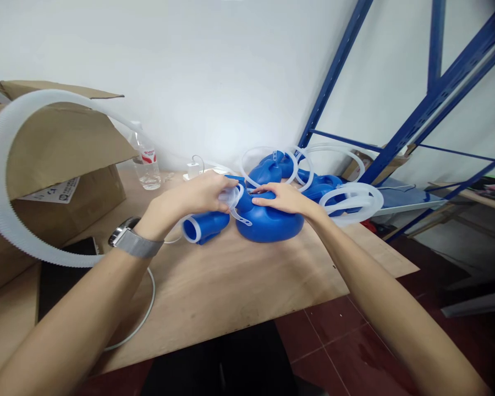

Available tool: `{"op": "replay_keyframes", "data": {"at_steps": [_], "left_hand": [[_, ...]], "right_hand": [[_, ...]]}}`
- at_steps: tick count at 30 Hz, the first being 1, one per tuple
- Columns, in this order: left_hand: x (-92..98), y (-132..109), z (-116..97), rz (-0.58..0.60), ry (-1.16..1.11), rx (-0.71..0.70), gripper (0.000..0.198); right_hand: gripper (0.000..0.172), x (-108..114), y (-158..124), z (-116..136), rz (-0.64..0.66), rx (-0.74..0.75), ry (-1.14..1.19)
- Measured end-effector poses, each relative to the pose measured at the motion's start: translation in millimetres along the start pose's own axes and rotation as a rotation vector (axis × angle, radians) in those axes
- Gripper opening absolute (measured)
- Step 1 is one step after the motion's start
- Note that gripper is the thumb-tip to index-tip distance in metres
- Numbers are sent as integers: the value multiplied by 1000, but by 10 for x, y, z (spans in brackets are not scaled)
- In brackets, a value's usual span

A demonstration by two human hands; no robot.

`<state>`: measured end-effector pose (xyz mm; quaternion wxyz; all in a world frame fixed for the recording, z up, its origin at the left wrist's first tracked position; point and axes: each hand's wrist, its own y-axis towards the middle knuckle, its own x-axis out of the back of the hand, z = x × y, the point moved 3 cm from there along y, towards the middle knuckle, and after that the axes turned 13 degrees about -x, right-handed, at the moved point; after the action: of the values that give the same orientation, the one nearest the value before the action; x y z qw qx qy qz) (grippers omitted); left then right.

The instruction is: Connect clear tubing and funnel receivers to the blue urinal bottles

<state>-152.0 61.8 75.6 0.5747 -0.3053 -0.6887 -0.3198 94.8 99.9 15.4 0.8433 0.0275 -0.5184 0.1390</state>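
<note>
A rounded blue plastic bottle lies on the wooden table in front of me. My right hand grips it from above, fingers bent over its top near the neck. Closed around a translucent plastic fitting is my left hand, right beside the bottle's neck. A perforated clear strap hangs from that spot. Under the left hand lies a blue tubular piece with a white-rimmed mouth. The exact joint between fitting and bottle is partly covered by my fingers.
A ribbed translucent hose loops at the left before an open cardboard box. Behind stands a water bottle. More blue bottles and coiled clear tubes lie at the back right, near a blue metal rack.
</note>
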Motion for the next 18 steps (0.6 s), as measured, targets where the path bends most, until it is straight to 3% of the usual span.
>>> {"op": "replay_keyframes", "data": {"at_steps": [5, 12, 18], "left_hand": [[-19, -20, -46, -56, 18, -13, 74], [-13, 24, -136, 88, -21, 97, 58], [-118, 19, -38, 73, -91, 189, 69]], "right_hand": [[65, 15, -12, 12, 18, -14, 4], [68, -4, 18, -18, -1, -16, -25], [71, -15, 17, -9, -46, -44, -90]]}}
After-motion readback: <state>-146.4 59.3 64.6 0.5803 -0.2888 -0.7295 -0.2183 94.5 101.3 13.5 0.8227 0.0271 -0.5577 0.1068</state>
